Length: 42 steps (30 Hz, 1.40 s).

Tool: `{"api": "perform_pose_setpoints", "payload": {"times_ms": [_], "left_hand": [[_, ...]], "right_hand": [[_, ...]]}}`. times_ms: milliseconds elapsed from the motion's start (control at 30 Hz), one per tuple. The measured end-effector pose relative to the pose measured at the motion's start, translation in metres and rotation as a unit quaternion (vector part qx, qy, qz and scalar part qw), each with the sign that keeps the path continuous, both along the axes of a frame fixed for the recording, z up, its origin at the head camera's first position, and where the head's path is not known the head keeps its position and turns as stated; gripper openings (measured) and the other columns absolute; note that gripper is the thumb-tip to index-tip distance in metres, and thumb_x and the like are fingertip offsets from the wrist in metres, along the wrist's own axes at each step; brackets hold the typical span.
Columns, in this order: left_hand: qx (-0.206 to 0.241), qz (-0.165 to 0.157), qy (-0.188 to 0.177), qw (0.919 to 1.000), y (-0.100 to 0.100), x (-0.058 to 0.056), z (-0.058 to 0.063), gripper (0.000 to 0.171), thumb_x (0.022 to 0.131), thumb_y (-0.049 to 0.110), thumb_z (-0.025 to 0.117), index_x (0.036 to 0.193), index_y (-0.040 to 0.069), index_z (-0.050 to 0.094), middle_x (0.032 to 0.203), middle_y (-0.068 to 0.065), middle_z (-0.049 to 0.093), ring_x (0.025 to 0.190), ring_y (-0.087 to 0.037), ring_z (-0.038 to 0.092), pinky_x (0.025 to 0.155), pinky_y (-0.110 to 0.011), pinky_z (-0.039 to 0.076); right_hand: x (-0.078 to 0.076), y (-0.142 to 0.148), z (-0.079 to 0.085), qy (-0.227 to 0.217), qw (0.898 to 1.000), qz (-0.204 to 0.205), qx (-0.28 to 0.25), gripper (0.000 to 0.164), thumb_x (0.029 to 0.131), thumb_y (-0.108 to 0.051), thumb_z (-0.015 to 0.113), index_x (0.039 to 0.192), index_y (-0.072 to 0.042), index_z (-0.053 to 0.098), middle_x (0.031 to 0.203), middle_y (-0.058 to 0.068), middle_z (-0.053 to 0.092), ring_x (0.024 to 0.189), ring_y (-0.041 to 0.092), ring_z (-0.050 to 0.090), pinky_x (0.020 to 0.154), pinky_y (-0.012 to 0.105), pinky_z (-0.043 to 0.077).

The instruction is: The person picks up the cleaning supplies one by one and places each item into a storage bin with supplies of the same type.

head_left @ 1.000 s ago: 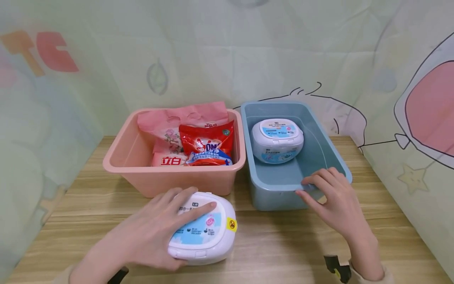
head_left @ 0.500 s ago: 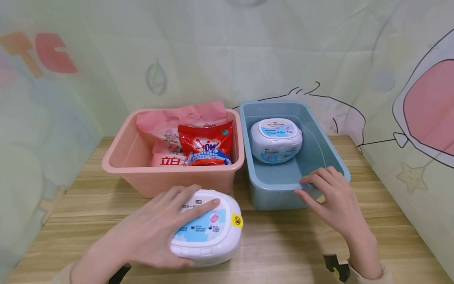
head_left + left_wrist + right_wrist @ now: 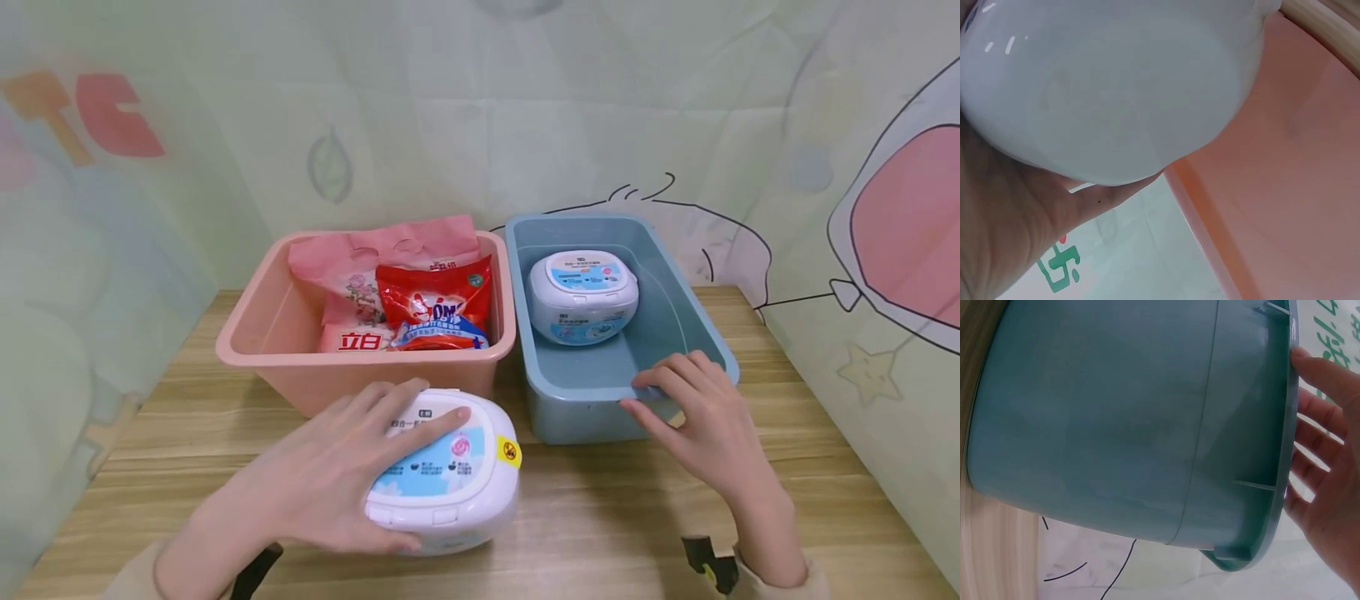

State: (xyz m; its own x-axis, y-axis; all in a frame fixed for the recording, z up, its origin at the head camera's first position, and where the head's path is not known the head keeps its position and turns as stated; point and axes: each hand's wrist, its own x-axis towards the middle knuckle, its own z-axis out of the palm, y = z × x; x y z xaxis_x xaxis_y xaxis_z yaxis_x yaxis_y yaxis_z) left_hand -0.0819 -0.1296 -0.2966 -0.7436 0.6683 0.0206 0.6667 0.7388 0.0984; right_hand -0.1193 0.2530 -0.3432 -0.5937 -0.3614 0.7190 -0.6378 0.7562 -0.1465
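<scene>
My left hand (image 3: 330, 475) grips a white plastic tub (image 3: 491, 492) with a blue-and-white label on its lid and a yellow sticker at one side. Fingers spread over the lid, with the thumb low on the near side. The left wrist view shows the pale underside of the tub (image 3: 1141, 94) facing the camera, off the table. At the front right corner of the blue bin (image 3: 577, 421), my right hand (image 3: 701, 429) pinches the rim, thumb outside and fingers over the top. A matching white tub (image 3: 585, 304) sits inside that bin, toward the back.
Left of the blue bin stands a pink bin (image 3: 360, 375) holding a pink bag (image 3: 348, 287) and a red detergent bag (image 3: 442, 292). Both bins rest on a wood-grain table (image 3: 585, 533), with a printed curtain (image 3: 420, 150) close behind.
My left hand has carried the white tub slightly right and up in the head view. The right hand stays on the blue bin's rim.
</scene>
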Motion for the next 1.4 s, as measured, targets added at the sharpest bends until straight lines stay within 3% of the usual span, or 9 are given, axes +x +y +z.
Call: {"api": "perform_pose_setpoints", "payload": {"times_ms": [200, 300, 400, 633, 900, 1100, 1400], "left_hand": [[0.002, -0.011, 0.020, 0.9997, 0.002, -0.004, 0.002, 0.098, 0.067, 0.082, 0.057, 0.149, 0.049, 0.015, 0.151, -0.002, 0.034, 0.131, -0.024, 0.037, 0.096, -0.050, 0.047], [0.003, -0.019, 0.028, 0.9994, 0.004, -0.005, 0.003, 0.100, 0.066, 0.080, 0.060, 0.149, 0.048, 0.016, 0.151, -0.001, 0.034, 0.131, -0.024, 0.036, 0.096, -0.049, 0.047], [0.007, -0.031, 0.046, 0.9984, 0.005, -0.006, 0.005, 0.102, 0.065, 0.078, 0.064, 0.150, 0.047, 0.017, 0.151, -0.001, 0.034, 0.131, -0.023, 0.036, 0.096, -0.046, 0.048], [0.004, -0.036, 0.057, 0.9977, 0.009, -0.010, 0.012, 0.103, 0.064, 0.075, 0.066, 0.150, 0.047, 0.016, 0.154, -0.002, 0.029, 0.137, -0.026, 0.031, 0.098, -0.049, 0.047], [-0.001, -0.058, 0.089, 0.9944, 0.018, -0.015, 0.019, 0.101, 0.066, 0.074, 0.066, 0.150, 0.045, 0.018, 0.150, -0.002, 0.033, 0.133, -0.024, 0.035, 0.098, -0.045, 0.047], [-0.002, -0.061, 0.086, 0.9944, 0.026, -0.016, 0.024, 0.101, 0.066, 0.073, 0.065, 0.150, 0.047, 0.015, 0.151, -0.001, 0.031, 0.134, -0.024, 0.034, 0.100, -0.046, 0.045], [-0.003, -0.086, 0.133, 0.9874, 0.028, -0.015, 0.034, 0.102, 0.066, 0.075, 0.064, 0.151, 0.042, 0.018, 0.148, -0.007, 0.038, 0.127, -0.027, 0.044, 0.094, -0.046, 0.049]], "right_hand": [[0.001, 0.003, 0.000, -0.023, 1.000, -0.009, 0.017, 0.025, 0.083, -0.037, 0.072, 0.088, -0.013, 0.068, 0.084, -0.001, 0.062, 0.082, 0.014, 0.045, 0.074, 0.023, 0.033], [0.001, 0.003, 0.001, -0.027, 0.999, -0.011, 0.019, 0.021, 0.077, -0.030, 0.076, 0.088, -0.013, 0.068, 0.084, -0.001, 0.062, 0.082, 0.014, 0.045, 0.075, 0.023, 0.033], [0.001, 0.003, 0.000, -0.022, 1.000, -0.008, 0.016, 0.023, 0.081, -0.034, 0.073, 0.088, -0.013, 0.068, 0.083, -0.001, 0.062, 0.081, 0.014, 0.045, 0.074, 0.023, 0.033], [0.000, 0.002, 0.000, -0.019, 1.000, -0.007, 0.007, 0.048, 0.093, -0.056, 0.050, 0.087, -0.012, 0.068, 0.082, 0.000, 0.062, 0.080, 0.015, 0.045, 0.073, 0.024, 0.032], [0.001, 0.002, 0.001, -0.022, 1.000, -0.003, 0.010, 0.031, 0.089, -0.043, 0.064, 0.087, -0.012, 0.068, 0.083, -0.001, 0.061, 0.081, 0.014, 0.045, 0.074, 0.023, 0.032], [0.000, 0.001, 0.000, -0.004, 1.000, 0.001, 0.001, 0.047, 0.094, -0.055, 0.049, 0.085, -0.012, 0.068, 0.081, -0.001, 0.061, 0.079, 0.015, 0.045, 0.073, 0.025, 0.033], [-0.001, 0.000, 0.001, -0.003, 1.000, 0.002, -0.001, 0.047, 0.094, -0.055, 0.049, 0.085, -0.013, 0.069, 0.081, -0.002, 0.062, 0.080, 0.015, 0.045, 0.073, 0.026, 0.033]]}}
